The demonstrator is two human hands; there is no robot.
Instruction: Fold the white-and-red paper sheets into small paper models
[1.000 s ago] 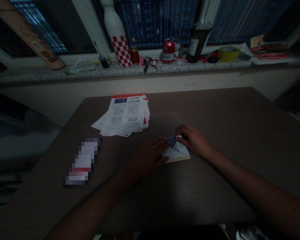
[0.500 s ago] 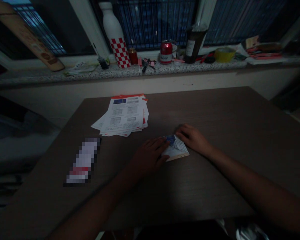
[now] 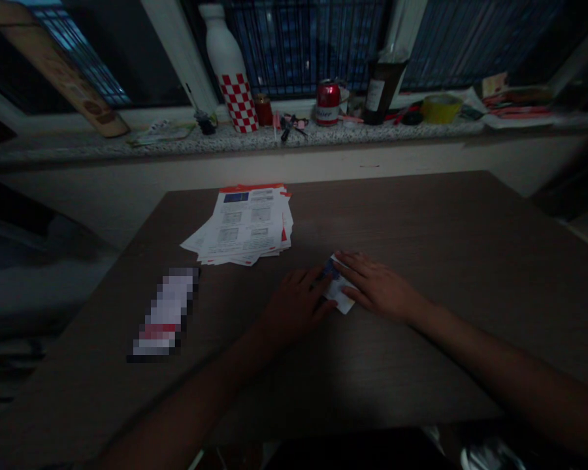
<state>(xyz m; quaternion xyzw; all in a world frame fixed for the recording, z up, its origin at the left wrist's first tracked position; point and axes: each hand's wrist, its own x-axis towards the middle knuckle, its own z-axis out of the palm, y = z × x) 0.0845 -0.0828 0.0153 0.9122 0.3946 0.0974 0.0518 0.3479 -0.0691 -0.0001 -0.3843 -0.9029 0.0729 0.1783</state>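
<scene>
A small folded sheet of paper (image 3: 342, 299), white with a dark blue printed patch, lies on the brown table (image 3: 421, 222). My left hand (image 3: 298, 300) rests on its left side with the fingers spread. From the right, my right hand (image 3: 379, 284) lies flat over the paper's right part, fingers stretched out and apart from the left hand's. Both hands cover part of the sheet, so its full outline is hidden.
Behind my left hand lies a stack of printed sheets (image 3: 245, 225). A blurred-out phone (image 3: 166, 313) is at the left. Along the windowsill (image 3: 176, 143) stand a checkered bottle (image 3: 238, 101), a red can (image 3: 327, 101), a dark bag (image 3: 378, 91) and yellow tape (image 3: 441, 109).
My right hand has gone from curled at the paper's far right corner to lying flat on it. The visible paper is now narrower, its right part folded over. The left hand stays nearly in place.
</scene>
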